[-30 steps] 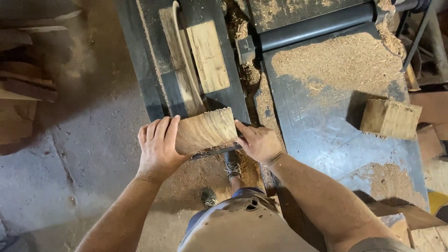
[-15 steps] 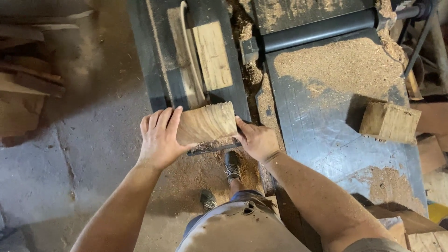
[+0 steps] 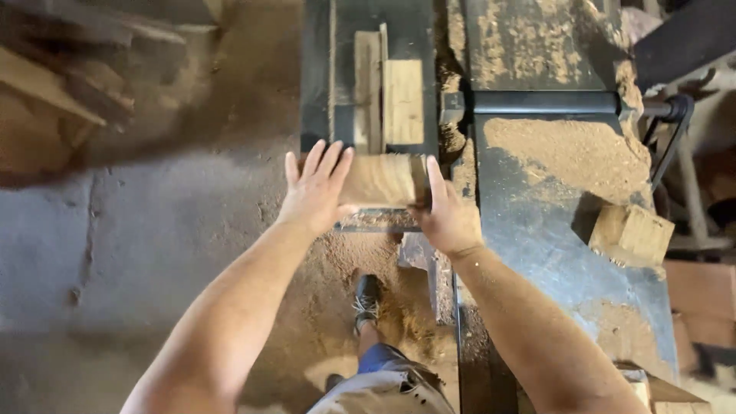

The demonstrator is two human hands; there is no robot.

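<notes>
Both hands, the left hand [image 3: 318, 188] and the right hand [image 3: 445, 215], grip a wood block [image 3: 381, 180] between them at the near end of the machine bench [image 3: 537, 230], just before a plank [image 3: 403, 100], with another block [image 3: 630, 234] lying well to the right.

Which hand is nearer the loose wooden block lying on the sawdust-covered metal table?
Right. The right hand grips the held wood piece closer to that block; the left hand is farther away.

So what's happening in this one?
A person stands at a sawdust-covered metal machine table and holds a wooden block at its near edge, the left hand flat on one end and the right hand at the other. A second block sits on the table to the right.
</notes>
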